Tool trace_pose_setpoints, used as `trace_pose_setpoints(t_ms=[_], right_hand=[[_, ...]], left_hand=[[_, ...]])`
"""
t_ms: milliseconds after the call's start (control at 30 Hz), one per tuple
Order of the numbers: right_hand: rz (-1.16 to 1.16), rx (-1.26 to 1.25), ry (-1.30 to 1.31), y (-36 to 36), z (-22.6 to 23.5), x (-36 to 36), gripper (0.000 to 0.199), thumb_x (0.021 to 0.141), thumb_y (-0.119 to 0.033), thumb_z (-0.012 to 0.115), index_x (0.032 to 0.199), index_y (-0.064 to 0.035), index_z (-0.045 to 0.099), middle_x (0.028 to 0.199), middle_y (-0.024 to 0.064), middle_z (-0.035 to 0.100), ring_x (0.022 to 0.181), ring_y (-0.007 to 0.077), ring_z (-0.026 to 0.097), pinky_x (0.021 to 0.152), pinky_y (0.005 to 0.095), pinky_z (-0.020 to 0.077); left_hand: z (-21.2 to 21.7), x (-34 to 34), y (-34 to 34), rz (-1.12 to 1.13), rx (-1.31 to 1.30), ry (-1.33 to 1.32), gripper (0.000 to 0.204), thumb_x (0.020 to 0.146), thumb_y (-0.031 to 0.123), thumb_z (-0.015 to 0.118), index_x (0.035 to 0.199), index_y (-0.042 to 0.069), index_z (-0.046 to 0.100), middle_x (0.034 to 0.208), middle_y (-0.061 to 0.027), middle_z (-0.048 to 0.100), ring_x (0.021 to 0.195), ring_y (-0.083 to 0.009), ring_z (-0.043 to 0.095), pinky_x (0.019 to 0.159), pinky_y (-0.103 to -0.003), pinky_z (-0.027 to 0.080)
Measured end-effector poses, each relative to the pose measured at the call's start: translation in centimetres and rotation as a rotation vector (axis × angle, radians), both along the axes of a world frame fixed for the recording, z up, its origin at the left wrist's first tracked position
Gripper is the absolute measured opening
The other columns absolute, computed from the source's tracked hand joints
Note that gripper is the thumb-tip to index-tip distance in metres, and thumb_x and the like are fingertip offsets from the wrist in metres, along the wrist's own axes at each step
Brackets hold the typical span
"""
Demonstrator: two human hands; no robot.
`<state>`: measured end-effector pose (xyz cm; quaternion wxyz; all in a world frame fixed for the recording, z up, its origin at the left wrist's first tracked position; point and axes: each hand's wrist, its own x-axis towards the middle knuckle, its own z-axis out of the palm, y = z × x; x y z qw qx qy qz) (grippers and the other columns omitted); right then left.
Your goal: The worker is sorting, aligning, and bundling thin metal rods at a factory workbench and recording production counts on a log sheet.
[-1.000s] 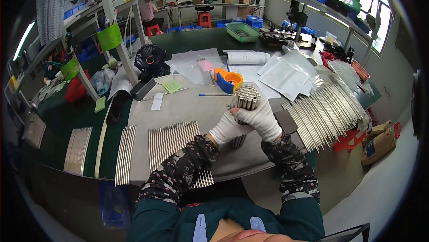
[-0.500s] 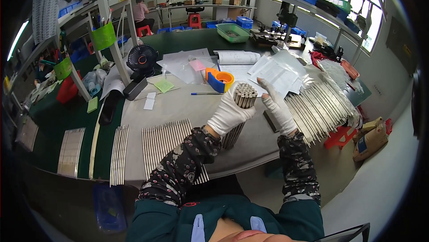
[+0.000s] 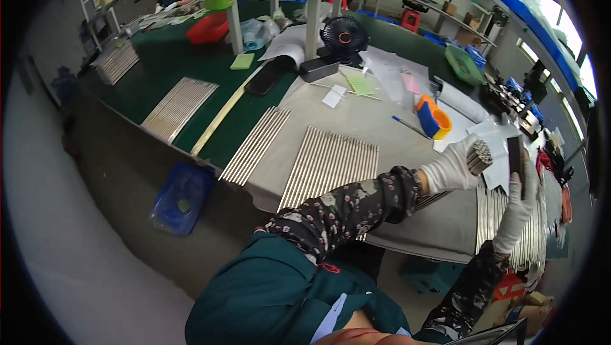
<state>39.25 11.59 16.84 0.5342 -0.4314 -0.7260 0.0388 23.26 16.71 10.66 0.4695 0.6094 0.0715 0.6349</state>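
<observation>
The left hand [image 3: 449, 170] is clasping a bundle of metal rods [image 3: 479, 156], likely stiff, heavy, slippery; at 3 o'clock, the right hand [image 3: 519, 202] is pinching a dark strip [image 3: 514, 157].

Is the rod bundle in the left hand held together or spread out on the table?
Held together. The left hand grips the rod bundle off the table, round ends packed tight, while other rods lie spread flat.

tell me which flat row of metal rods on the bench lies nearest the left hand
The widest row of rods, on the grey mat just left of the left hand; the others lie farther left.
</observation>
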Motion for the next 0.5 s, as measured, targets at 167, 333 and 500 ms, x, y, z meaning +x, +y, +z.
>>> trace_pose_setpoints(t_ms=[167,333,500], right_hand=[[0.158,0.036,-0.485,-0.1,3.3,-4.5,0.035,0.085,-0.015,0.056,0.118,-0.0053,0.055,0.123,0.0149,0.048,0.113,0.027,0.045,0.097,0.0312,0.0317],[0.042,0.162,-0.415,0.9,3.7,-1.1,0.033,0.086,-0.011,0.053,0.119,-0.0024,0.054,0.123,0.0142,0.049,0.114,0.0269,0.046,0.096,0.033,0.034],[-0.148,-0.044,-0.583,3.9,3.0,2.2,0.033,0.087,-0.012,0.053,0.119,-0.0034,0.054,0.121,0.0151,0.049,0.112,0.0272,0.046,0.097,0.0339,0.033]], left_hand=[[-1.0,0.1,0.8,0.543,0.279,0.4,0.041,0.061,0.008,0.069,0.093,0.002,0.044,0.077,-0.0095,0.059,0.072,-0.0166,0.058,0.064,-0.03,0.047],[0.3,0.9,-0.6,0.402,0.05,0.215,0.041,0.065,0.018,0.074,0.092,0.001,0.048,0.078,-0.0086,0.06,0.075,-0.0161,0.059,0.065,-0.029,0.047],[0.7,0.9,-0.9,0.344,-0.058,0.239,0.04,0.059,0.007,0.068,0.092,0.0,0.047,0.079,-0.0104,0.06,0.077,-0.0208,0.06,0.069,-0.031,0.048]])
